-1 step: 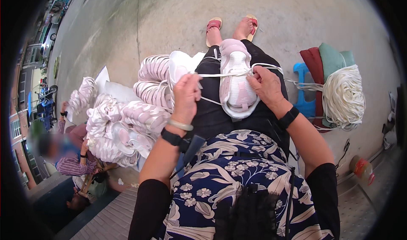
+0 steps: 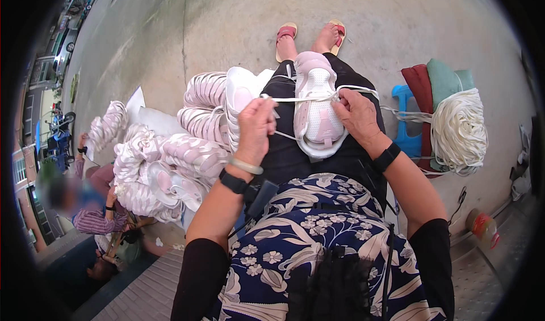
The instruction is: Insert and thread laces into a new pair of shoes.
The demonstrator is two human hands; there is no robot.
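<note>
A white and pale pink shoe upper (image 2: 326,119) lies across my thighs, its toe end pointing away. A white shoelace (image 2: 288,100) runs across its opening, pulled taut between my two hands. My left hand (image 2: 255,125), left of the shoe upper, is closed on one stretch of the lace. At the right edge of the shoe upper, my right hand (image 2: 359,116) pinches the lace between thumb and forefinger. A loose loop of lace trails over my right thigh. More lace hangs below my left hand toward the shoe's near end.
Stacked pink and white shoe uppers (image 2: 190,150) fill the left side. To the right, a thick bundle of white laces (image 2: 461,129) rests by folded green cloth (image 2: 443,77) and a blue plastic stool (image 2: 404,133). A bottle (image 2: 482,229) stands lower right. Another person (image 2: 102,216) works far left.
My left hand has shifted slightly to the right, still gripping the lace. My right hand and the shoe upper look unchanged.
</note>
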